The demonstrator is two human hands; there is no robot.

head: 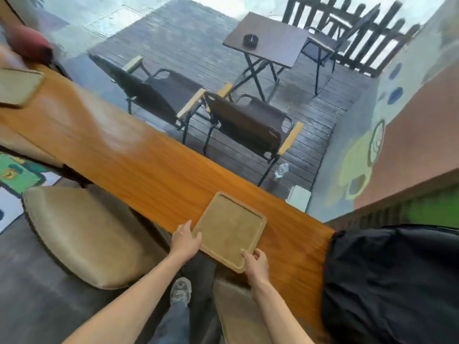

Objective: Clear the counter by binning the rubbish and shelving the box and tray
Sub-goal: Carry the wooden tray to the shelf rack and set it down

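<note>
A pale wooden tray (229, 228) with a raised rim lies on the orange wooden counter (129, 160), its near corner jutting past the counter's front edge. My left hand (185, 240) grips the tray's left edge, thumb on top. My right hand (255, 264) holds the near right corner, thumb on the rim. The tray has nothing in it. A second tan tray or box (18, 86) sits blurred at the counter's far left end.
A black bin bag (392, 281) bulges at the counter's right end. Two tan stool seats (89, 239) stand below the counter, one on each side of my legs. Beyond a window are dark chairs (248, 122), a folding table (268, 38) and a fence.
</note>
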